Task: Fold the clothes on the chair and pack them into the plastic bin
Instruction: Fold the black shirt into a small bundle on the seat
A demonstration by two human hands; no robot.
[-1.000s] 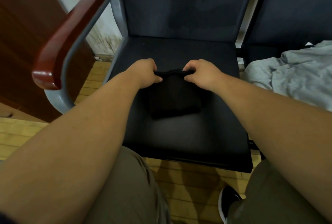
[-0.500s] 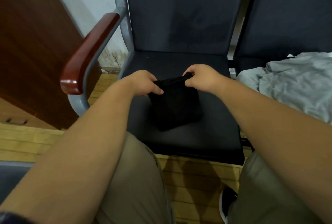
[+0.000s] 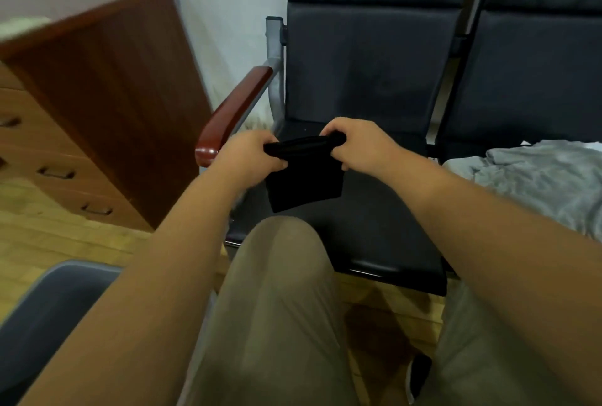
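Note:
A small folded black garment (image 3: 304, 182) hangs in the air above the black chair seat (image 3: 374, 229). My left hand (image 3: 252, 154) grips its top left corner and my right hand (image 3: 361, 143) grips its top right corner, fingers curled round the upper edge. A crumpled grey garment (image 3: 547, 177) lies on the neighbouring seat to the right. The grey plastic bin (image 3: 49, 304) shows at the lower left, partly behind my left forearm; its inside is hidden.
A brown wooden desk with drawers (image 3: 97, 106) stands at the left. The chair's red-brown armrest (image 3: 234, 112) juts out beside my left hand. My knees in tan trousers (image 3: 277, 308) fill the foreground over a wooden floor (image 3: 49, 226).
Both hands have lifted the folded black garment off the seat and carried it left. The view has swung left and back, bringing the desk and the bin into sight.

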